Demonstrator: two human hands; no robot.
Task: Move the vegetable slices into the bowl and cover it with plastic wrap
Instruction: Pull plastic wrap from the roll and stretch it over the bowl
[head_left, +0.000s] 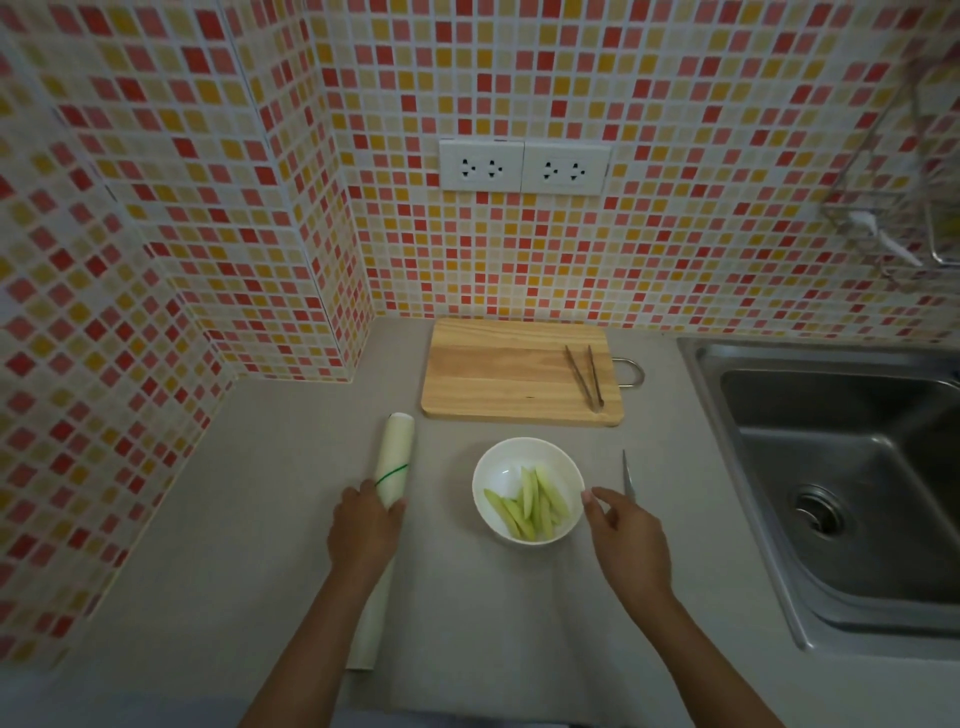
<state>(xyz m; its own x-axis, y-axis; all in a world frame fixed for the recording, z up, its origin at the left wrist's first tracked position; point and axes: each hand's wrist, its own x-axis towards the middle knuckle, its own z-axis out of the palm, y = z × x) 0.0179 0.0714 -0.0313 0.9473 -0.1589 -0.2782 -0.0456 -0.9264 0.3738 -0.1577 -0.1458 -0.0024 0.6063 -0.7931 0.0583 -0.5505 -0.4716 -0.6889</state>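
Note:
A white bowl (528, 457) stands on the grey counter and holds several pale green vegetable slices (531, 503). To its left lies a long roll of plastic wrap (396, 452) with a green band around it. My left hand (363, 530) lies over the middle of the roll with the fingers curled on it. My right hand (623, 535) hovers at the bowl's right rim, thumb tip almost touching it, fingers loosely apart. I cannot tell whether any clear film is between those fingers.
A wooden cutting board (498, 374) at the back carries metal tongs (586, 376). A thin metal blade (627, 470) lies right of the bowl, just beyond my right hand. A steel sink (841, 467) fills the right side. Tiled walls close the back and left.

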